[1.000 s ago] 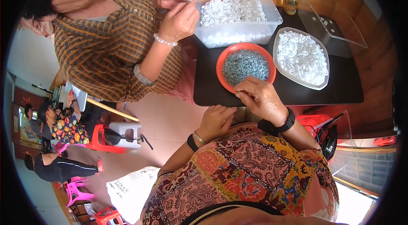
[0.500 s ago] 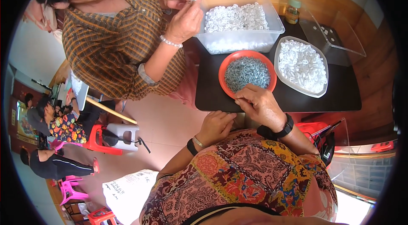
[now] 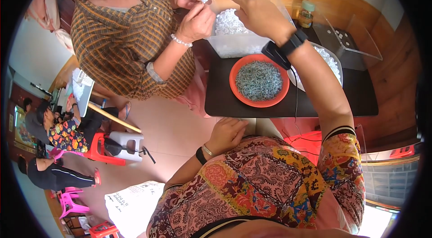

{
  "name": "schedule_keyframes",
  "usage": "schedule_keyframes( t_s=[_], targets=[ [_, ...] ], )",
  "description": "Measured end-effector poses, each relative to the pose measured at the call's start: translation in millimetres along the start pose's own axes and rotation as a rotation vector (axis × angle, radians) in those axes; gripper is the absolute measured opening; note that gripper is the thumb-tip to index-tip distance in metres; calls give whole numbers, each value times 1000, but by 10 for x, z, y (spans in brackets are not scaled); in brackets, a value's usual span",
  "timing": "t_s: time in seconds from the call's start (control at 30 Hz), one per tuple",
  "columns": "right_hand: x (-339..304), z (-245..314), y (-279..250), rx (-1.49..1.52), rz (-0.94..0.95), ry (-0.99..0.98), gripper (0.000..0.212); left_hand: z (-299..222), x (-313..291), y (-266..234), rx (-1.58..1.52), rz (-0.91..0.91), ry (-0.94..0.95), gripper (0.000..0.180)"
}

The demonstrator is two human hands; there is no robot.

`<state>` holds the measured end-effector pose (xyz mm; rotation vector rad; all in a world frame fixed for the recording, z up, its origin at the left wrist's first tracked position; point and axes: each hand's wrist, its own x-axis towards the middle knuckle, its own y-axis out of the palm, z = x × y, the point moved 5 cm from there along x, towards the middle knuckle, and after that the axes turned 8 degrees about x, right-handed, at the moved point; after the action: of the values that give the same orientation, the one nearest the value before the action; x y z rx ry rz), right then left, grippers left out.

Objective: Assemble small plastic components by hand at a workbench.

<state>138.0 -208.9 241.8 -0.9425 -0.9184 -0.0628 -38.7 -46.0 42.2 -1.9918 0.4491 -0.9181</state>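
My right hand (image 3: 263, 17) is stretched out above the clear plastic bin (image 3: 238, 44) of small white plastic pieces, index finger extended toward the far left, nothing visible in it. It hides part of the bin. Low in front of my body, my left hand (image 3: 228, 133) rests with curled fingers near the table's front edge; whatever it may hold is hidden. Between them on the table sits an orange-red bowl (image 3: 233, 86) of small silvery metal screws (image 3: 259, 80). A white tray (image 3: 340, 72) with more white pieces (image 3: 330, 63) is partly covered by my right forearm.
Across the corner at left, a co-worker's hands (image 3: 198, 15) pinch a small white piece. A glass jar with a green lid (image 3: 306, 12) and a clear box (image 3: 355, 42) stand at the back of the dark table (image 3: 252, 111). A black cable (image 3: 296, 98) hangs from my right wrist.
My right hand has left the front rim of the metal-piece bowl and reached up and away over the clear bin. My left hand stays low, nearly unmoved.
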Motion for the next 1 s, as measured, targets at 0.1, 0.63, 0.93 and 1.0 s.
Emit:
schedule_keyframes(
  t_s=[0.1, 0.63, 0.93, 1.0],
  targets=[
    [-26, -47, 83, 22, 8, -2, 49, 4, -26, 4, 1, 2, -8, 20],
    [-235, -62, 144, 484, -41, 200, 44, 25, -31, 13, 4, 8, -26, 20],
    [-657, 368, 108, 697, 60, 269, 45, 29, -59, 66, -6, 8, -18, 21],
    [-800, 450, 73, 690, 78, 263, 41, 22, -67, 65, -2, 17, -18, 21]
  ],
)
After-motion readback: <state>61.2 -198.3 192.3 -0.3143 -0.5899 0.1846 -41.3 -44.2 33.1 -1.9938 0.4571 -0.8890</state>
